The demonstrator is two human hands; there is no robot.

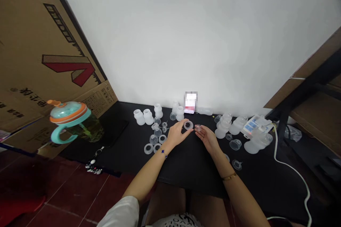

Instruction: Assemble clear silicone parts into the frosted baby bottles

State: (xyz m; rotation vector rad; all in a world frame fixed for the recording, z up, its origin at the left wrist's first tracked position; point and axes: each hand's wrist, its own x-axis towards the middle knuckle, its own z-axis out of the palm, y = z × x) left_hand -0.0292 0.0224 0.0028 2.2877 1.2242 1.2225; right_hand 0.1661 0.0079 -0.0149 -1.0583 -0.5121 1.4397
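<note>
My left hand (177,133) holds a white screw ring (188,125) between thumb and fingers, its round opening facing me. Close beside it on the right, my right hand (207,137) pinches a small clear bottle nipple (198,127). The ring and the nipple are apart. Left of my left hand lie several loose rings (148,148), clear domed caps (153,139) and nipples (164,125). White bottle bodies (148,116) stand behind them. Near my right forearm are a clear cap (235,144) and another nipple (237,164), with bottles (223,125) beyond.
A tumbler (77,120) with a teal handle stands at the left by a large cardboard box (32,60). A keychain (93,165) hangs at the table's front edge. A lit screen (191,102) leans on the wall. A white cable (289,166) runs down the right side.
</note>
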